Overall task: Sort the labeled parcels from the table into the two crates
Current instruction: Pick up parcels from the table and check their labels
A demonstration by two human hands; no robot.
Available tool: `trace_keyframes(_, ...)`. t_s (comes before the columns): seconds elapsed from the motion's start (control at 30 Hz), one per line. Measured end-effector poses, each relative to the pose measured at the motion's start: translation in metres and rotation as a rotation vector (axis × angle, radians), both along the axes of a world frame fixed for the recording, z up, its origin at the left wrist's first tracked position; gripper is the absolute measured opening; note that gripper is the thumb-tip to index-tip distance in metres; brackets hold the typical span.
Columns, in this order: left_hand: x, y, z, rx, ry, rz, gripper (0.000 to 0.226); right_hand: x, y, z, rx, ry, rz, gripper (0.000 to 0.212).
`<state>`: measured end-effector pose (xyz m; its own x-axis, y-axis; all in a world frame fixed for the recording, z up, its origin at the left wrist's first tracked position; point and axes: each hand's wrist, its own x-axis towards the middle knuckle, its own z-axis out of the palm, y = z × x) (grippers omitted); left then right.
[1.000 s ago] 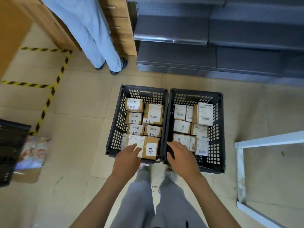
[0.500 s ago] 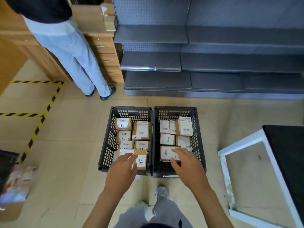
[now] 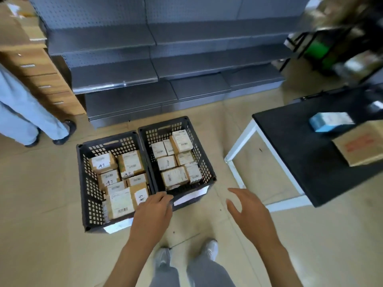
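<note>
Both hands pulled back out of the crates since a second ago, view swung right toward the table. Left hand [image 3: 152, 214] now loose and empty, fingers slack over the near rim where the left crate [image 3: 83, 183] and right crate [image 3: 207, 160] meet. Right hand [image 3: 246, 208] out past the right crate over bare floor, fingers spread, holding nothing.

Parcels [image 3: 174, 177] all sitting packed flat in the two crates just ahead of the left hand, labels up. Table [image 3: 290, 146] off beyond the right hand, with a brown carton [image 3: 360, 148] and a blue-and-white box [image 3: 329, 121] on it; can't tell if either counts as a parcel to sort.

Handling guess: small cardboard boxes, probably light and stiff, corners crushable, tape maybe a bit slick. Best taken by pinching across two opposite sides, or palm over the top.

Room-wise: open floor between right hand and table, white table leg [image 3: 238, 146] and edge the thing to not clip. Crate walls tall and rigid, so straight down and up. Shelves [image 3: 145, 79] behind, someone's legs [image 3: 31, 121] far off past the left hand.
</note>
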<state>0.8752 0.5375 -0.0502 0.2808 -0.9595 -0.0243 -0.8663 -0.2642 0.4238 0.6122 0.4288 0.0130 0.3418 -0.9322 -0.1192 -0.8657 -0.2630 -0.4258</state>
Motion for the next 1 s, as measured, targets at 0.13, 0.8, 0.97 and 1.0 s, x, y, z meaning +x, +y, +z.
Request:
trace_keyframes(0.13, -0.050, -0.019, 0.012, -0.051, -0.023, -0.159, 0.029, -0.057, 0.019, 0.015, 0.009, -0.037, -0.138, 0.039)
trace_keyframes(0.8, -0.425, -0.126, 0.066, -0.117, -0.022, -0.534, 0.033, -0.422, 0.031, 0.032, -0.101, -0.119, -0.520, 0.030)
trace_keyframes(0.97, -0.485, -0.170, 0.071, -0.109, -0.054, -0.595, 0.034, -0.477, 0.003, 0.021, -0.073, -0.127, -0.574, 0.032)
trace_keyframes(1.0, -0.491, -0.174, 0.072, -0.104, -0.061, -0.595, 0.034, -0.483, -0.002, 0.021, -0.068, -0.125, -0.568, 0.032)
